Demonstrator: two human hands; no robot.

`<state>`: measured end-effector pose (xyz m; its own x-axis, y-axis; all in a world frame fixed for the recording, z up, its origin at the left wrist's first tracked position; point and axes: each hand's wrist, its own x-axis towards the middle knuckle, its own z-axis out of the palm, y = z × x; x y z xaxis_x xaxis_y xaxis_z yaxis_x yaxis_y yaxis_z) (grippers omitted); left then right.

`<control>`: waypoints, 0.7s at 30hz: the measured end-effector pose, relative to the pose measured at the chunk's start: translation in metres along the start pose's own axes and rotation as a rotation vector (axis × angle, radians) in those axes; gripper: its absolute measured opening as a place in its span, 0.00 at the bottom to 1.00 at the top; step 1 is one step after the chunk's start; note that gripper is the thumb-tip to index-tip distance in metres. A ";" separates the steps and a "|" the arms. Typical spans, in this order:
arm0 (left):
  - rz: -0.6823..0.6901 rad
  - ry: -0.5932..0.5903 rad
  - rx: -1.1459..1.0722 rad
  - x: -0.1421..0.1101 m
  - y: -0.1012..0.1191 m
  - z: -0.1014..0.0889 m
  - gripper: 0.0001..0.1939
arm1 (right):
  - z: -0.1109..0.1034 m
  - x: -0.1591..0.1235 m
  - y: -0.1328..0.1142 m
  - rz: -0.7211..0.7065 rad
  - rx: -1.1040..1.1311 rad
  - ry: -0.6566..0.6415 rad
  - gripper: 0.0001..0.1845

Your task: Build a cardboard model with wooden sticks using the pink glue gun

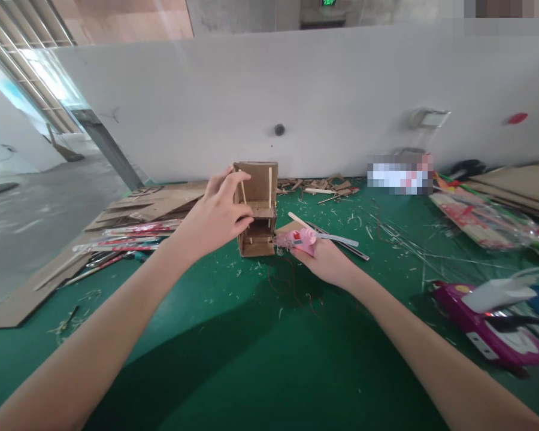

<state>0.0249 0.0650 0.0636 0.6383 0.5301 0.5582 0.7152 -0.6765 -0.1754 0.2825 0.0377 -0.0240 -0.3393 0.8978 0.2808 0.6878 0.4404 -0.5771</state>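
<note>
A small cardboard box frame point(264, 179) with shelf-like levels stands upright on the green table. Thin wooden sticks point(270, 187) run up its open front. My left hand point(224, 206) grips the box's left side, fingers and thumb bent around its front edge beside a stick. In my right hand point(330, 262) is a pink hot glue gun point(303, 239), its nozzle pointing left at the box's lower right edge. A translucent glue stick point(339, 240) sticks out from its back. Whether the nozzle touches the cardboard cannot be made out.
Cardboard sheets point(161, 200) and wrapped packets point(137, 230) lie to the left. Cardboard scraps point(336, 185) are along the wall. At right sit a magenta power strip point(489, 329) with plugs and cables, plastic-bagged material point(480, 221) and more cardboard point(521, 185).
</note>
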 end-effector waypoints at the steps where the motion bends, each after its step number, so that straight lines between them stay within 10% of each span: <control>1: 0.005 -0.006 0.013 0.000 0.000 0.000 0.10 | 0.000 0.000 0.001 0.003 -0.002 0.001 0.17; 21: -0.001 -0.019 -0.018 -0.001 0.000 -0.001 0.08 | -0.001 -0.002 0.003 -0.008 0.009 -0.026 0.17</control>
<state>0.0241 0.0645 0.0640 0.6433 0.5399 0.5428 0.7104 -0.6853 -0.1602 0.2855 0.0375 -0.0250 -0.3615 0.8938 0.2655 0.6794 0.4475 -0.5815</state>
